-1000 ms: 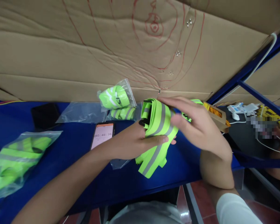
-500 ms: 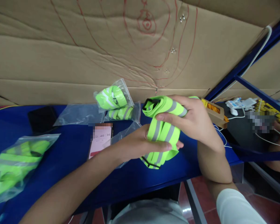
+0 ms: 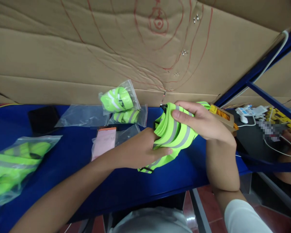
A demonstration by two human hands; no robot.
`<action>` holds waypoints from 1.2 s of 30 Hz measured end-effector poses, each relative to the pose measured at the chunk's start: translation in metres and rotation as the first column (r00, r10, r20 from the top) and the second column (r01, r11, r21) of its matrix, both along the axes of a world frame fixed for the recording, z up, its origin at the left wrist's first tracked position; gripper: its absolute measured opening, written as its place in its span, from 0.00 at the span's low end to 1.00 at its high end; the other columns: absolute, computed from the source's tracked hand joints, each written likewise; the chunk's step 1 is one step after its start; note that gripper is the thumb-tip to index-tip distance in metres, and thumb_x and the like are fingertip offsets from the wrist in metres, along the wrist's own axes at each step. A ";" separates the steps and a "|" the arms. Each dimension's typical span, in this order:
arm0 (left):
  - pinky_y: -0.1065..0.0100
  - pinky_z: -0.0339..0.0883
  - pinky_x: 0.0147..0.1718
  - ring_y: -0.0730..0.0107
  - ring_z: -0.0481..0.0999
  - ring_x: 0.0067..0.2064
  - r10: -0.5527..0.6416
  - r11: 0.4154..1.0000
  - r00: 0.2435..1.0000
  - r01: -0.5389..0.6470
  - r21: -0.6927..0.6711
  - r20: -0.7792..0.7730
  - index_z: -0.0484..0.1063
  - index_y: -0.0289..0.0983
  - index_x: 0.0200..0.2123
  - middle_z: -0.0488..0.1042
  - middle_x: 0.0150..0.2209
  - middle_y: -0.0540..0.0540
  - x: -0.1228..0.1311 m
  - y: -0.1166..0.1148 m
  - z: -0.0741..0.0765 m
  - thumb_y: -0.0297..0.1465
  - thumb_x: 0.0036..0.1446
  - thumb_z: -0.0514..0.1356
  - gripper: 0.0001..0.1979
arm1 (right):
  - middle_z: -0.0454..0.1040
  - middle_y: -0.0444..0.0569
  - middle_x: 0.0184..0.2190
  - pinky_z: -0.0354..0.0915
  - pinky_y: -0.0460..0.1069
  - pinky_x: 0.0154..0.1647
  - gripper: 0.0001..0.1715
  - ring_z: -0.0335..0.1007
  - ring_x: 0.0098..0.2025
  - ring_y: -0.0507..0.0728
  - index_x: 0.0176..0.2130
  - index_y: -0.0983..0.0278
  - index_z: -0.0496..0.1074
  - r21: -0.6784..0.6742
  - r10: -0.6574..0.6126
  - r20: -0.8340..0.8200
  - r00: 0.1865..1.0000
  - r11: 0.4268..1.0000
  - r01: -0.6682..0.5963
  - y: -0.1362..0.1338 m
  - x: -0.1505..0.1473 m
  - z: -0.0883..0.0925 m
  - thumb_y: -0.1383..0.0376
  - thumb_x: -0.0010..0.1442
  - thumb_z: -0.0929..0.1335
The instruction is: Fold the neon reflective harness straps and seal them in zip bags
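Observation:
A bundle of neon-green reflective straps with grey stripes and black edging is held up in front of me, above the blue table. My left hand grips its lower left side, thumb across the front and most fingers hidden behind. Around the upper right part is my right hand, its thumb pressed on the folded layers. One strap end with a black edge hangs below my left hand. Past my right hand, another strap piece shows.
Clear bags of similar green straps lie at the left and back middle. A flat clear bag, a black object and a phone are on the blue table. An open cardboard box stands right.
The strap bundle has been turned, its rolled top now folded down against the lower layers. My right thumb has shifted up on it. The loose lower end has moved left.

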State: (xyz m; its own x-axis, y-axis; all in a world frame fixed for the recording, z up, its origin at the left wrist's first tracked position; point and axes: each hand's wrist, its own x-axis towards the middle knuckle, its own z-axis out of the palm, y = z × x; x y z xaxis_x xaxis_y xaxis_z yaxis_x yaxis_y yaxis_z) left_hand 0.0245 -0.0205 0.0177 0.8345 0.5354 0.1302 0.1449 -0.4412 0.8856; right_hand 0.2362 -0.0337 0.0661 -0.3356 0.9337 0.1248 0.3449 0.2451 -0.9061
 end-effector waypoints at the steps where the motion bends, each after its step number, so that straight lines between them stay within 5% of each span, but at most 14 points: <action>1: 0.61 0.71 0.50 0.60 0.79 0.46 -0.005 1.000 1.000 0.005 -0.029 0.006 0.76 0.35 0.40 0.82 0.40 0.45 0.000 0.001 -0.001 0.35 0.64 0.62 0.09 | 0.71 0.40 0.29 0.63 0.44 0.29 0.22 0.64 0.29 0.48 0.35 0.62 0.76 0.043 0.002 0.039 0.999 0.999 -0.003 0.000 0.001 0.001 0.46 0.62 0.73; 5: 0.67 0.74 0.41 0.67 0.80 0.37 -0.061 0.968 0.996 0.075 -0.238 0.066 0.77 0.36 0.41 0.82 0.37 0.48 -0.001 0.000 0.004 0.35 0.59 0.67 0.10 | 0.75 0.43 0.33 0.68 0.44 0.35 0.24 0.70 0.34 0.49 0.38 0.63 0.77 0.100 0.067 0.064 0.996 0.992 -0.073 -0.005 0.002 0.006 0.45 0.65 0.70; 9: 0.63 0.75 0.51 0.61 0.82 0.50 -0.191 0.867 0.974 0.226 -0.444 0.122 0.80 0.38 0.45 0.84 0.47 0.46 -0.001 -0.007 0.007 0.32 0.57 0.69 0.12 | 0.81 0.46 0.41 0.74 0.47 0.37 0.26 0.77 0.38 0.54 0.51 0.60 0.78 0.093 0.030 0.027 0.999 0.995 -0.032 -0.015 -0.005 0.009 0.45 0.64 0.71; 12: 0.60 0.75 0.56 0.56 0.79 0.58 -0.352 0.663 0.919 0.379 -0.646 0.178 0.79 0.40 0.53 0.80 0.56 0.44 0.002 -0.013 0.004 0.33 0.60 0.68 0.18 | 0.82 0.46 0.38 0.75 0.49 0.35 0.22 0.79 0.37 0.56 0.48 0.59 0.80 0.245 -0.160 0.084 0.983 0.960 0.135 -0.026 -0.010 0.011 0.48 0.61 0.74; 15: 0.56 0.73 0.59 0.51 0.74 0.64 -0.433 0.399 0.827 0.532 -0.746 0.358 0.70 0.44 0.64 0.76 0.62 0.45 0.009 -0.017 -0.001 0.35 0.52 0.74 0.36 | 0.82 0.45 0.41 0.76 0.52 0.36 0.16 0.79 0.39 0.59 0.44 0.56 0.81 0.447 -0.375 0.113 0.920 0.846 0.290 -0.038 -0.011 0.016 0.52 0.58 0.77; 17: 0.55 0.73 0.60 0.51 0.72 0.66 -0.492 0.352 0.772 0.600 -0.719 0.403 0.65 0.46 0.67 0.75 0.63 0.46 0.013 -0.017 -0.004 0.35 0.49 0.75 0.43 | 0.82 0.44 0.43 0.77 0.53 0.36 0.14 0.79 0.40 0.60 0.43 0.53 0.81 0.508 -0.430 0.145 0.891 0.805 0.306 -0.047 -0.010 0.021 0.53 0.57 0.78; 18: 0.57 0.74 0.59 0.52 0.74 0.64 -0.512 0.400 0.771 0.605 -0.689 0.379 0.67 0.45 0.66 0.76 0.62 0.46 0.015 -0.017 -0.005 0.35 0.52 0.73 0.39 | 0.82 0.43 0.42 0.77 0.54 0.37 0.14 0.79 0.40 0.60 0.43 0.52 0.81 0.520 -0.436 0.164 0.885 0.800 0.298 -0.051 -0.009 0.024 0.54 0.57 0.78; 20: 0.61 0.77 0.52 0.56 0.80 0.56 -0.478 0.612 0.841 0.526 -0.590 0.254 0.75 0.39 0.58 0.80 0.54 0.43 0.015 -0.014 -0.006 0.37 0.60 0.67 0.23 | 0.82 0.42 0.40 0.78 0.54 0.38 0.15 0.79 0.38 0.59 0.43 0.51 0.81 0.519 -0.443 0.189 0.877 0.803 0.294 -0.054 -0.007 0.028 0.56 0.55 0.79; 22: 0.67 0.77 0.43 0.62 0.82 0.44 -0.333 0.828 0.935 0.353 -0.436 0.125 0.78 0.35 0.47 0.83 0.44 0.43 0.012 -0.009 -0.005 0.38 0.64 0.64 0.13 | 0.82 0.43 0.37 0.76 0.52 0.35 0.14 0.78 0.35 0.57 0.44 0.52 0.80 0.458 -0.432 0.167 0.886 0.830 0.318 -0.052 -0.004 0.027 0.55 0.57 0.78; 24: 0.70 0.74 0.39 0.67 0.79 0.39 -0.189 0.940 0.980 0.199 -0.278 0.062 0.77 0.35 0.41 0.82 0.39 0.45 0.007 -0.004 -0.004 0.38 0.64 0.64 0.11 | 0.81 0.44 0.36 0.74 0.50 0.32 0.14 0.77 0.33 0.55 0.47 0.55 0.79 0.323 -0.356 0.112 0.928 0.896 0.305 -0.042 -0.004 0.021 0.53 0.64 0.73; 28: 0.70 0.72 0.42 0.67 0.78 0.41 -0.137 0.972 0.984 0.156 -0.175 0.116 0.76 0.36 0.40 0.80 0.39 0.47 -0.002 0.003 -0.003 0.35 0.62 0.65 0.08 | 0.80 0.45 0.38 0.72 0.47 0.32 0.19 0.77 0.34 0.53 0.52 0.60 0.75 0.075 -0.100 -0.017 0.995 0.992 0.101 -0.009 -0.010 -0.004 0.51 0.71 0.65; 33: 0.71 0.72 0.36 0.69 0.78 0.37 -0.099 0.957 0.989 0.126 -0.260 0.114 0.74 0.35 0.38 0.80 0.35 0.47 -0.005 0.006 -0.004 0.37 0.65 0.64 0.10 | 0.79 0.47 0.45 0.72 0.47 0.44 0.17 0.77 0.45 0.54 0.49 0.61 0.74 0.255 -0.141 -0.083 0.987 0.954 0.158 0.016 -0.017 -0.025 0.54 0.66 0.71; 36: 0.67 0.74 0.48 0.63 0.80 0.49 -0.162 0.928 0.974 0.204 -0.311 0.156 0.77 0.35 0.47 0.82 0.47 0.42 -0.004 0.006 -0.002 0.35 0.68 0.61 0.11 | 0.81 0.47 0.41 0.73 0.48 0.45 0.15 0.78 0.43 0.55 0.44 0.62 0.78 0.276 -0.117 -0.013 0.993 0.954 0.116 0.012 -0.013 -0.020 0.53 0.68 0.69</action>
